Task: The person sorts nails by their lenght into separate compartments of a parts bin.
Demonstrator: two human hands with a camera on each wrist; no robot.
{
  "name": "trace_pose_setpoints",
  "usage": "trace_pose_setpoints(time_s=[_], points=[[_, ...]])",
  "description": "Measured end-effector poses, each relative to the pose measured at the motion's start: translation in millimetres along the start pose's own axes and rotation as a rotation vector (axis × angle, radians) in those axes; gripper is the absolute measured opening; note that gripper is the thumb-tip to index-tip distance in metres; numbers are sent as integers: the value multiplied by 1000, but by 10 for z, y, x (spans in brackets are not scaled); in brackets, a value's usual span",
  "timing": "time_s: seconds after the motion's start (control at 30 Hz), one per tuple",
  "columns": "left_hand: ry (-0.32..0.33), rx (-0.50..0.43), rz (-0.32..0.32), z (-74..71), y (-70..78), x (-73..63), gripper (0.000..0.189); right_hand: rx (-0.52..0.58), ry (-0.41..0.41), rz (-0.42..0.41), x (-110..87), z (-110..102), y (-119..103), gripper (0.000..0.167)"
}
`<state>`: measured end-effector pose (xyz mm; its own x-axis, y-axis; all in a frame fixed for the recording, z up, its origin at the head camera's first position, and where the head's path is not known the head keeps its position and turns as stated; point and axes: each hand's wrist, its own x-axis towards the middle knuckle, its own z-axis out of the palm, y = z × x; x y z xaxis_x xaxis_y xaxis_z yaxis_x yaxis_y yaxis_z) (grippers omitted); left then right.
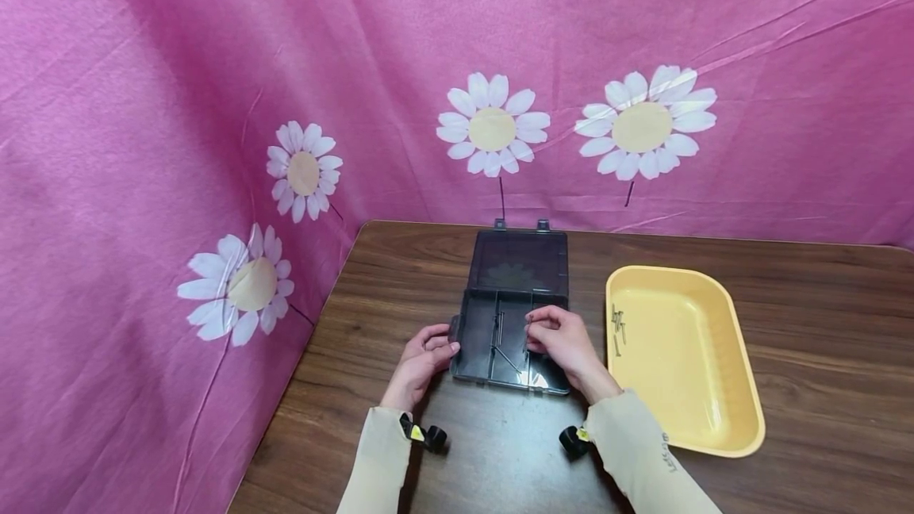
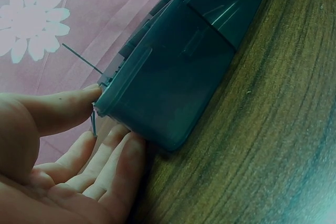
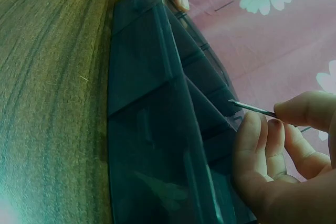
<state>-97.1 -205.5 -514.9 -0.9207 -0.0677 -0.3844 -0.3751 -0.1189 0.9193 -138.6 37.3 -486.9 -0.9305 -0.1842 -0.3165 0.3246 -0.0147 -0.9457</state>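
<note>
A dark, see-through compartment box (image 1: 473,351) lies on the table with its lid (image 1: 520,258) folded back, away from me. At its left side my left hand (image 1: 416,366) holds the wall, thumb at the top edge and fingers against the outside. Over the right part of the box, my right hand (image 1: 566,346) pinches a thin metal nail (image 3: 254,108) between thumb and fingers. In the right wrist view one end of it sticks out above the dividers. Several more nails (image 1: 501,327) lie in the middle compartment. The fingers partly hide the right compartment.
To the right of the box stands a yellow tray (image 1: 674,435), with several small nails (image 1: 617,330) near its left wall. A pink cloth (image 1: 400,101) with daisies hangs behind and to the left of the wooden table (image 1: 835,355).
</note>
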Motion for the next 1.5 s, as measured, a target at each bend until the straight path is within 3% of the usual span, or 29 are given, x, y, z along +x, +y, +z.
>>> trace_pose_setpoints(time_s=[0.4,0.83,1.13,1.5], points=[[-5,11,-6,18,20,0,50,-84,27,-26,5,25,-9,29],[-4,20,-6,24,20,13,51,-330,109,-71,43,22,-1,29],[2,21,-17,10,4,9,50,-345,117,-50,7,-15,-16,26],[-1,16,-21,-15,-6,12,51,-335,122,-115,-40,-39,-94,23]])
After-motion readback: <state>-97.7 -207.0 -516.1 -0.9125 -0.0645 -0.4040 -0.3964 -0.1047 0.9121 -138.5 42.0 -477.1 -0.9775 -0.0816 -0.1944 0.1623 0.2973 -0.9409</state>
